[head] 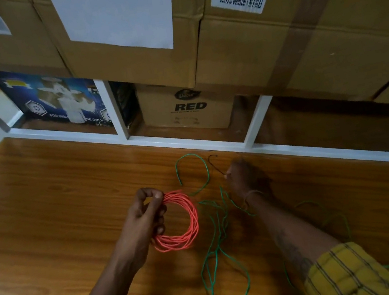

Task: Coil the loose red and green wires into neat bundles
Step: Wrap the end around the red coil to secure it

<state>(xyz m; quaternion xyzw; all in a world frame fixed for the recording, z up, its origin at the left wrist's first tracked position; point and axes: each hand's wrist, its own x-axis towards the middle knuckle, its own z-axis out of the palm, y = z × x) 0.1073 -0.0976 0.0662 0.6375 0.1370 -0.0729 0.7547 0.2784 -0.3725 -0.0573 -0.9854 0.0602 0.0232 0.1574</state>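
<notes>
Left hand (146,218) is pinching the coiled red wire bundle (179,222) between curled fingers. Right hand (240,178) is pinching a thin dark wire (212,163); loose green wire (220,253) is sprawling between both hands.

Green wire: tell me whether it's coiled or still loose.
Loose. The green wire sprawls in open loops across the wooden table, unlike the red wire, coiled in the left hand.

A wooden table (47,221) carries red wire (182,220) (coiled) and loose green wire (218,258).
</notes>
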